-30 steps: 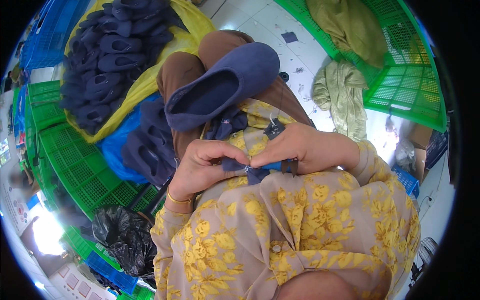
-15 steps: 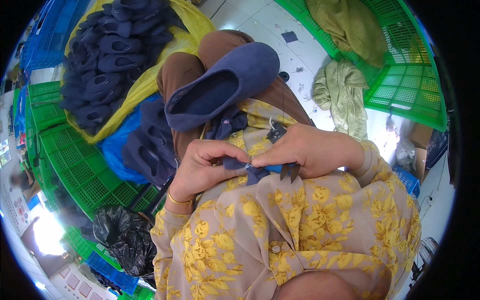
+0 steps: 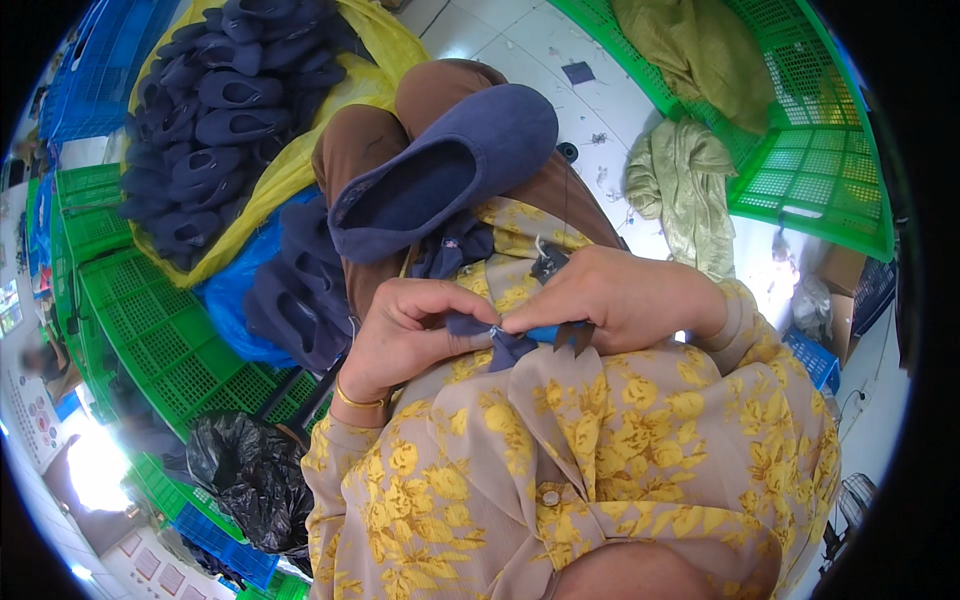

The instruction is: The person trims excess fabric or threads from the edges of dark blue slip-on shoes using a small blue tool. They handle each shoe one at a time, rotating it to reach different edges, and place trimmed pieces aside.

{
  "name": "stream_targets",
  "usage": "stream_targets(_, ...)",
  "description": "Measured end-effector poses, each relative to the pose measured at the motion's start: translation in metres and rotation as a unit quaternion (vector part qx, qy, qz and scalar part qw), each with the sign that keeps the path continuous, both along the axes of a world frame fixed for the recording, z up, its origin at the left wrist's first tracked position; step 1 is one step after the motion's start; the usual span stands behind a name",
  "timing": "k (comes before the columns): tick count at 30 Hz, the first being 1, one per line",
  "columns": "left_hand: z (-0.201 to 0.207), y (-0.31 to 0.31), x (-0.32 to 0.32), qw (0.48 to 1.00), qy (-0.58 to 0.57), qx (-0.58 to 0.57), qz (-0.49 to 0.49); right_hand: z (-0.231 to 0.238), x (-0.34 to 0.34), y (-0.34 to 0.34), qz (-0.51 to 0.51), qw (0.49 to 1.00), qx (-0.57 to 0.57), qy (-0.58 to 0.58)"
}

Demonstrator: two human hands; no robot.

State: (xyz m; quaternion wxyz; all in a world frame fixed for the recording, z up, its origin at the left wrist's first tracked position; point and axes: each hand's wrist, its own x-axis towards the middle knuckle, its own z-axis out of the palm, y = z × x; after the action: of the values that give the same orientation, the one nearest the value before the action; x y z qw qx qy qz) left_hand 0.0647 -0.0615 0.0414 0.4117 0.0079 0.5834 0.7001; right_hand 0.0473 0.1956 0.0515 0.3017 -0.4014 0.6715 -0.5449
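In front of my belly, my left hand (image 3: 408, 328) pinches a small piece of navy cloth (image 3: 508, 352) between thumb and fingertips. My right hand (image 3: 630, 298) meets it there, thumb and forefinger pinched at the cloth's edge beside a small pale spot. Tucked under the right fingers are thread snips (image 3: 570, 338), with a blue handle and dark blades pointing down. Across my knees lies a navy cloth shoe (image 3: 510, 135), its opening facing up. Bunched navy cloth (image 3: 455, 248) sits on my lap below the shoe, and a dark object with a white strand (image 3: 550, 262) is near the right knuckles.
A yellow sack (image 3: 385, 40) full of navy shoes (image 3: 240, 125) stands at far left. More shoes rest on blue plastic (image 3: 240, 325) by green crates (image 3: 160, 330). A black bag (image 3: 245, 470) is at near left. Far right holds a green basket (image 3: 800, 190) and draped cloth (image 3: 680, 180).
The snips in my right hand have turned slightly and shifted a little up and left. Both hands keep their pinch on the navy cloth, almost unmoved.
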Motion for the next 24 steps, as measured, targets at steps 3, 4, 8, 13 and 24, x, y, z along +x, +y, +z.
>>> stream_targets(3,-0.001,0.000,0.000,1.000,-0.009,0.007,0.009,-0.006,0.003,-0.001,-0.020,0.999,-0.010,-0.030)
stream_targets(4,-0.002,-0.001,0.000,1.000,-0.007,0.009,0.010,-0.009,0.003,-0.001,-0.022,0.999,-0.011,-0.039)
stream_targets(8,-0.004,-0.003,0.000,1.000,0.005,0.031,0.003,-0.014,0.003,-0.001,-0.025,0.997,-0.003,-0.069)
stream_targets(13,-0.005,-0.004,0.001,0.999,-0.011,0.048,0.008,-0.018,0.005,-0.003,-0.030,0.996,-0.005,-0.085)
stream_targets(24,0.001,0.002,0.003,1.000,-0.015,-0.016,0.014,-0.015,0.010,-0.010,-0.069,0.993,0.027,-0.088)
